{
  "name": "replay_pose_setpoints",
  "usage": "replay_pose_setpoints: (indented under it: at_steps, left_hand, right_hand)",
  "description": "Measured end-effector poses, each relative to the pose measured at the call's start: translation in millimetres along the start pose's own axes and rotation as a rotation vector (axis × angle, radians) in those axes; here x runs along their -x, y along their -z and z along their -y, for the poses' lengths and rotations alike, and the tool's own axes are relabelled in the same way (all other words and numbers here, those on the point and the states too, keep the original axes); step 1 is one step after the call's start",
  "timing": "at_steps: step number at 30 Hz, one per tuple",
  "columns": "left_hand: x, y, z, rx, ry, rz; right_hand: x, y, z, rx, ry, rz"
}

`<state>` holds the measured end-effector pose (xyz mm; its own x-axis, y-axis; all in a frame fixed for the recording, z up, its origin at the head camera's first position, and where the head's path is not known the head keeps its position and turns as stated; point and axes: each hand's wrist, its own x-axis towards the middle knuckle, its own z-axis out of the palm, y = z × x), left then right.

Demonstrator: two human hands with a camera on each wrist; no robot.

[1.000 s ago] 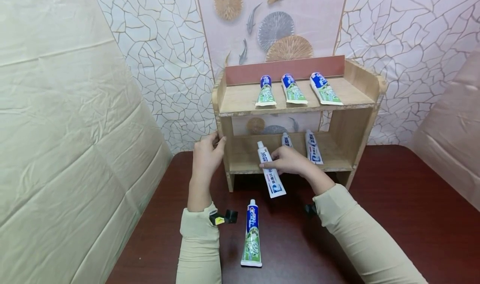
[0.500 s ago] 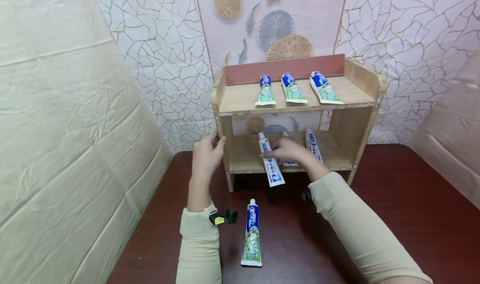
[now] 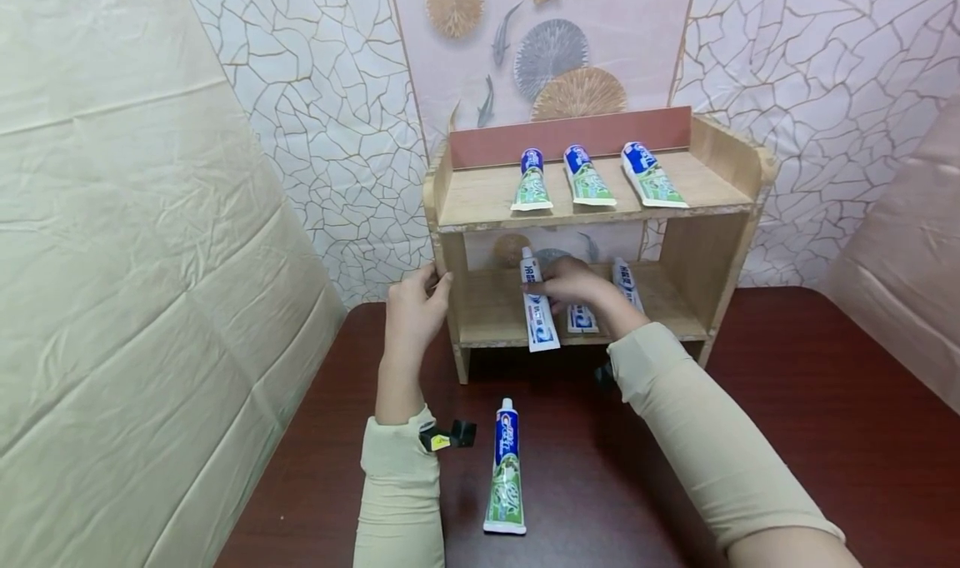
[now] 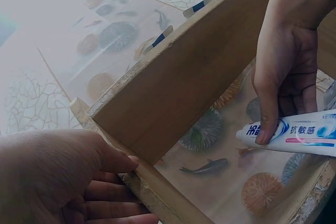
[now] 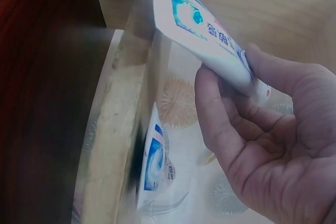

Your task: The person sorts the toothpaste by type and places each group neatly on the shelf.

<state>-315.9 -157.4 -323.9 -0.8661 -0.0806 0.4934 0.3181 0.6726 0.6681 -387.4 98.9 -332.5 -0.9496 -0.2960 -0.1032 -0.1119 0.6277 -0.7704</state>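
Observation:
My right hand (image 3: 577, 283) pinches a white toothpaste tube (image 3: 539, 322) between thumb and fingers inside the lower shelf level, cap pointing to the back. In the right wrist view this tube (image 5: 202, 32) is tilted above the board. My left hand (image 3: 416, 308) holds the left side panel of the wooden shelf (image 3: 495, 332), its thumb (image 4: 123, 160) at the panel's edge. Right of the held tube, two more white tubes lie on the lower board: one (image 3: 582, 318) partly behind the right hand, the other (image 3: 625, 283) partly behind the wrist.
Three blue-and-green toothpaste tubes (image 3: 581, 176) lie in a row on the top level. Another blue-and-green tube (image 3: 506, 472) lies on the dark red table (image 3: 600, 485) in front. A patterned backdrop (image 3: 330, 135) stands behind the shelf.
My right hand has carried the white tube back and slightly up, farther into the lower level, and the tube has turned straighter. The left hand keeps its place on the side panel.

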Motion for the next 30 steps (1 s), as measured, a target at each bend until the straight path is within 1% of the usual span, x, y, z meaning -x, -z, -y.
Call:
replay_pose_setpoints:
  at_steps: [4, 12, 20, 30]
  left_hand:
    - [-0.4, -0.9, -0.1, 0.010, 0.000, 0.002]
    - [-0.1, -1.7, -0.1, 0.001, 0.011, 0.002]
    - [-0.6, -0.5, 0.1, 0.003, 0.002, -0.006]
    - [-0.3, 0.2, 0.1, 0.005, 0.009, -0.003]
  right_hand:
    - [-4.0, 2.2, 0.7, -0.050, -0.029, -0.004]
    - [-7.9, 2.7, 1.1, -0.088, -0.032, -0.003]
    - [-9.5, 3.8, 5.6, -0.090, -0.033, -0.006]
    - [-21.5, -0.6, -3.5, -0.039, -0.029, -0.028]
